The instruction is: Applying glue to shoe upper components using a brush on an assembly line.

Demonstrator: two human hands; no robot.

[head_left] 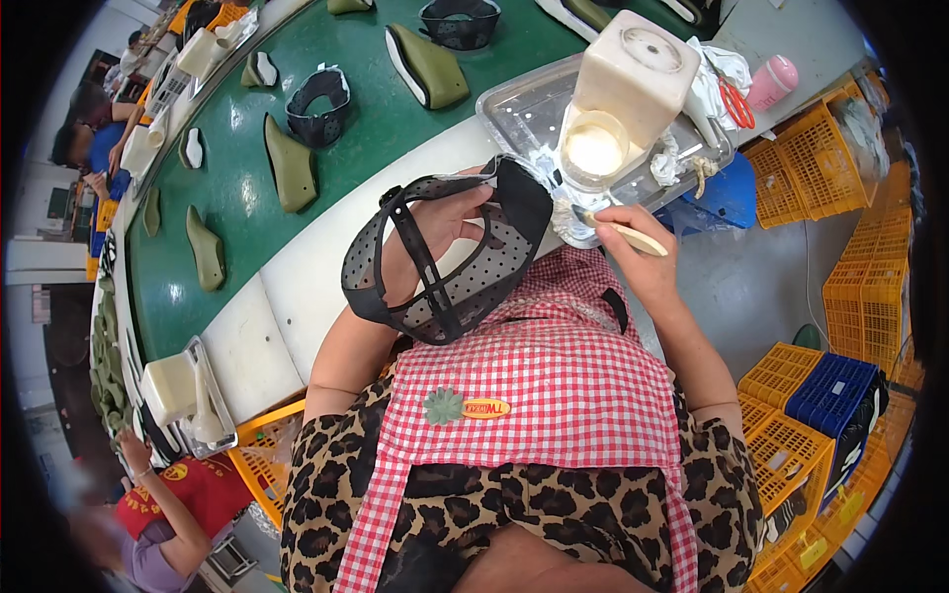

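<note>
Black mesh, likely light, floppy, best held by its thicker rim (pixel 368 302): a shoe upper (pixel 496 265) at the desk's (pixel 311 265) near edge, gripped inside by left fingers (pixel 460 206), with right fingers (pixel 623 215) pinching a brush (pixel 641 240).

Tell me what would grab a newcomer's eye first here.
First, the black mesh shoe upper, held in the left hand at the picture's centre. Just right of it, the right hand grips a brush, in front of a cream tub on a tray. Beyond, olive-green shoe forms dot the green table.
</note>
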